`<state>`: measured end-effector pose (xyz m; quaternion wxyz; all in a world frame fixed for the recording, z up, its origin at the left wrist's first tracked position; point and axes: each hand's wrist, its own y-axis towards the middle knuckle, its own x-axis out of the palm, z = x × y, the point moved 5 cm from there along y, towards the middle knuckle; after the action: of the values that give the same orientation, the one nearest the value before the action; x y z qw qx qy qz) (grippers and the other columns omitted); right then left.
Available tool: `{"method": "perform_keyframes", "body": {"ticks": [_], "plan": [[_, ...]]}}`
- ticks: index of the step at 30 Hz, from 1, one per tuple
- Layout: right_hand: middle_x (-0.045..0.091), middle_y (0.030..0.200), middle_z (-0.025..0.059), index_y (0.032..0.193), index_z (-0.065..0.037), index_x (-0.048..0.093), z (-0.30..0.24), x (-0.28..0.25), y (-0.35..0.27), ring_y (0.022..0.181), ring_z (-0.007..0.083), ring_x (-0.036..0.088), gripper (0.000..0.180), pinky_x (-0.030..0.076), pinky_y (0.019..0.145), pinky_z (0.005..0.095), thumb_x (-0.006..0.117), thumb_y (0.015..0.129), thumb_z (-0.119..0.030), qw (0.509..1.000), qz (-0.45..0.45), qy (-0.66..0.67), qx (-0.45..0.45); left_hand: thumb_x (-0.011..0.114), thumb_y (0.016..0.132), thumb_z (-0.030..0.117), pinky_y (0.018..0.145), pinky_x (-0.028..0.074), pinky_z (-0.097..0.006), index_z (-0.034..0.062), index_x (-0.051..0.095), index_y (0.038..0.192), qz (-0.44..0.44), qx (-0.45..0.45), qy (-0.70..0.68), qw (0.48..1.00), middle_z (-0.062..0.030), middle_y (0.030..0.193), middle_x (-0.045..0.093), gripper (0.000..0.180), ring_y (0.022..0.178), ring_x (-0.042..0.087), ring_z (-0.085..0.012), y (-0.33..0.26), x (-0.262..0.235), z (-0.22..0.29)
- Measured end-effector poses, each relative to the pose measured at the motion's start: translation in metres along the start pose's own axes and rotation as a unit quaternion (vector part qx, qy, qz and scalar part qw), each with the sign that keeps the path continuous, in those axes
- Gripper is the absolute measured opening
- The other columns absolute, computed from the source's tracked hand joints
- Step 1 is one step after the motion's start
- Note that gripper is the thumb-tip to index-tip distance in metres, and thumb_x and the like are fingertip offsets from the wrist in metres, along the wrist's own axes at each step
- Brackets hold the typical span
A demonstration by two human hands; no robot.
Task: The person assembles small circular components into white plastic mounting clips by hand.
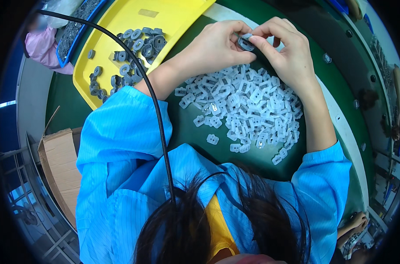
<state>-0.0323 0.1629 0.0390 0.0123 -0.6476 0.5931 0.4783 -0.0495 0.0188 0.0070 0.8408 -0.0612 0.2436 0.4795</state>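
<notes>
Between the fingertips of both hands is a small grey round plastic part [245, 42], held over the far edge of the pile. My left hand [215, 48] grips it from the left, with thumb and fingers pinched. From the right, thumb and index finger of my right hand [292, 53] press on its upper side. The fingers partly cover the part, so its details do not show. Below my hands, a heap of small translucent white plastic pieces [248, 105] lies on the green tabletop [187, 136], with several loose ones at its near side.
At the left a yellow tray [182, 15] holds many grey round parts [138, 44]. Beyond it stands a blue bin [79, 31] of dark pieces, near a person in pink [41, 44]. A black cable [158, 110] crosses the view. A cardboard box [61, 167] sits lower left; another person's hand [357, 222] shows lower right.
</notes>
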Motion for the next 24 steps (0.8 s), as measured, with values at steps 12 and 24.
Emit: {"method": "perform_keyframes", "body": {"ticks": [12, 24], "plan": [[0.056, 0.076, 0.0081, 0.079, -0.001, 0.06, -0.009, -0.016, 0.005, 0.08, 0.0258, 0.052, 0.01, 0.045, 0.072, 0.0366, 0.066, 0.076, -0.009, 0.986, -0.143, -0.05, -0.07, 0.075, 0.072, 0.003, 0.064, 0.049, -0.024, 0.0016, 0.059, 0.103, 0.034, 0.176, 0.142, 0.973, -0.0052, 0.073, 0.058, 0.035, 0.065, 0.056, -0.0112, 0.002, 0.004, 0.022], [0.066, 0.076, 0.0058, 0.09, 0.003, 0.065, 0.031, 0.004, -0.008, 0.067, 0.01, 0.061, 0.026, 0.049, 0.063, 0.0225, 0.073, 0.077, -0.018, 0.922, -0.116, 0.267, 0.255, 0.074, 0.075, 0.0, 0.07, 0.048, -0.021, -0.0012, 0.057, 0.108, 0.05, 0.141, 0.077, 0.986, -0.0027, 0.097, 0.054, 0.038, 0.076, 0.052, -0.0089, 0.002, 0.006, 0.017]]}}
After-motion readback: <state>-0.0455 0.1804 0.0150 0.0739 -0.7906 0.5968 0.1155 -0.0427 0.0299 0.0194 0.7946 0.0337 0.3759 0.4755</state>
